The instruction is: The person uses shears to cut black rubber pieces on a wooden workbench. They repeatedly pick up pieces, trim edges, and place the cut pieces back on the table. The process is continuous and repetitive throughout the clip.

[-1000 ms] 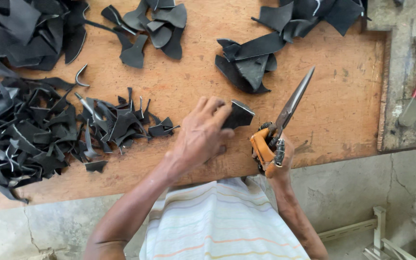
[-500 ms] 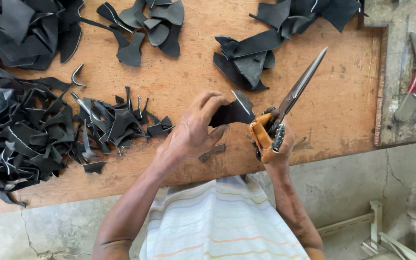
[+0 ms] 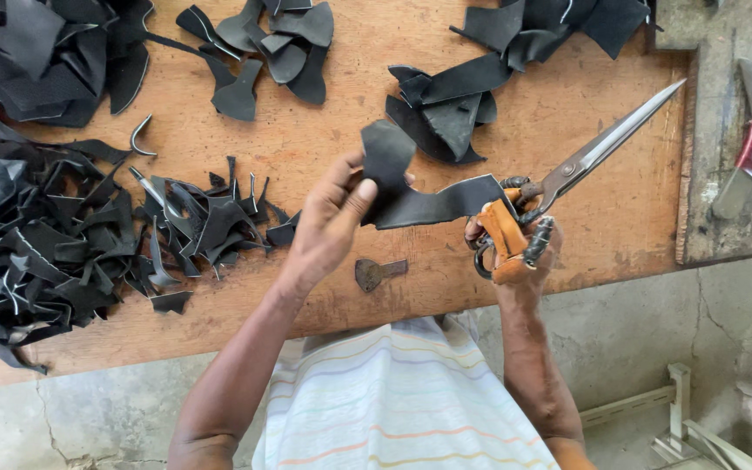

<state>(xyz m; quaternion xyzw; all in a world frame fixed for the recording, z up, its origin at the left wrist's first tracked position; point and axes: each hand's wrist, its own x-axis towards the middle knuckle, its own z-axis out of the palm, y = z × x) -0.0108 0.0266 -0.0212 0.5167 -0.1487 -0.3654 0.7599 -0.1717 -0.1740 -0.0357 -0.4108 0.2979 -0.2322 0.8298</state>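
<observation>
Leather piece [image 3: 419,196]: black offcut, held up over the wooden board [image 3: 324,148], just beside the scissors.
Long axis: roughly level across the view, one broad lobe turned up and away from the person, the narrow tail running toward the scissors.
Left hand [image 3: 328,222]: closed on the piece's broad end, thumb pressed on top.
Right hand [image 3: 515,248]: fingers through the orange-wrapped handles, gripping the scissors [image 3: 580,170]; blades together, tips pointing up and away from the piece.
Step, as judged: piece being positioned for trimming.
Next move calls for: blades opened, edge fed between them.
Nearby: small brown scrap [image 3: 379,272] on the board below the piece; heap of black trimmings [image 3: 63,235] well beyond the left hand.
</observation>
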